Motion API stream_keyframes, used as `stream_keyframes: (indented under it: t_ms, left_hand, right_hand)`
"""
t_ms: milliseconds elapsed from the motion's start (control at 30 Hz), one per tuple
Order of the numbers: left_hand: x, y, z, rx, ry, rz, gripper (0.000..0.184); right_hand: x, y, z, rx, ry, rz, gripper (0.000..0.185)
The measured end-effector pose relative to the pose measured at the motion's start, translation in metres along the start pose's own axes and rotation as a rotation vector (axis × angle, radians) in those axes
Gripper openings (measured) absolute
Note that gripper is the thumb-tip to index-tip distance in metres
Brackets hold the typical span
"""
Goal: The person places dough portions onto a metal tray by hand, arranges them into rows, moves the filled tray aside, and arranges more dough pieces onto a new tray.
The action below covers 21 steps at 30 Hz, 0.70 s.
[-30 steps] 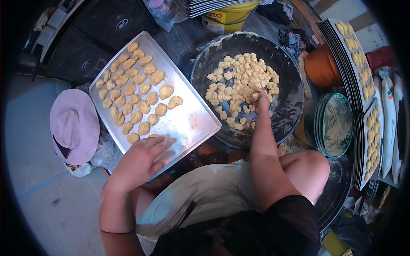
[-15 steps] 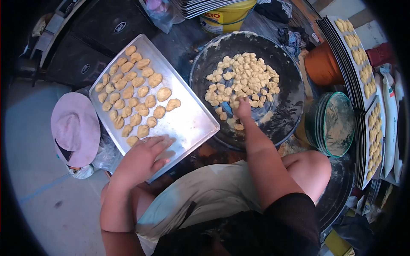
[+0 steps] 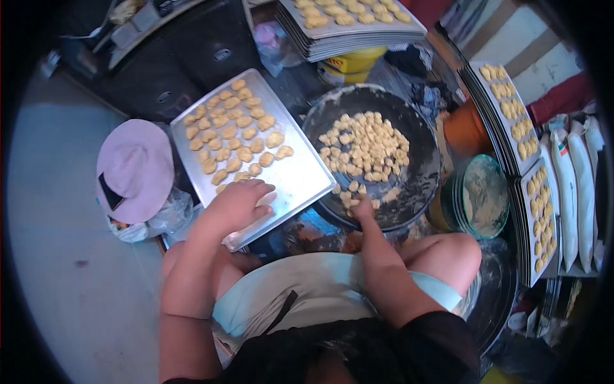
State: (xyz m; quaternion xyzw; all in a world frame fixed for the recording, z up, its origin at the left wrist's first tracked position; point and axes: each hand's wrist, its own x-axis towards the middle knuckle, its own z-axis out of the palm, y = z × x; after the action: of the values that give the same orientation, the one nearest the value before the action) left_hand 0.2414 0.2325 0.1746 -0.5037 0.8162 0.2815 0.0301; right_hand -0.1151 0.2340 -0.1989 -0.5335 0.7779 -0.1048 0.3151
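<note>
A metal tray (image 3: 291,195) leans across my left side, bearing several rows of flattened dough lumps (image 3: 245,133). Over its near part, my left hand (image 3: 240,206) is spread, fingers stretched out, close to the nearest lumps. In front of me sits a round black basin (image 3: 419,160) with a heap of small dough balls (image 3: 371,144). My right hand (image 3: 363,208) is inside its near edge, fingers closed around dough at a small group of balls (image 3: 350,200). How many pieces it grips is hidden.
Stacked trays of shaped dough stand at the back (image 3: 352,29) and right (image 3: 505,115). A green-rimmed sieve (image 3: 486,195) and an orange pot (image 3: 467,128) flank the basin. A pink hat (image 3: 137,169) lies left of the tray; a yellow bucket (image 3: 352,64) stands behind.
My right hand has drawn back from the heap toward the basin's near edge, and some dough balls now lie by it. My left hand stays over the tray. The camera view has shifted.
</note>
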Motion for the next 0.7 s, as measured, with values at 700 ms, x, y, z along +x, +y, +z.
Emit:
stream_keyframes:
  t_ms: [700]
  left_hand:
    - [0.003, -0.027, 0.078, -2.127, 0.637, -0.084, 0.035]
  right_hand:
    - [-0.169, -0.32, -0.099, 0.613, -0.144, -1.122, 0.064]
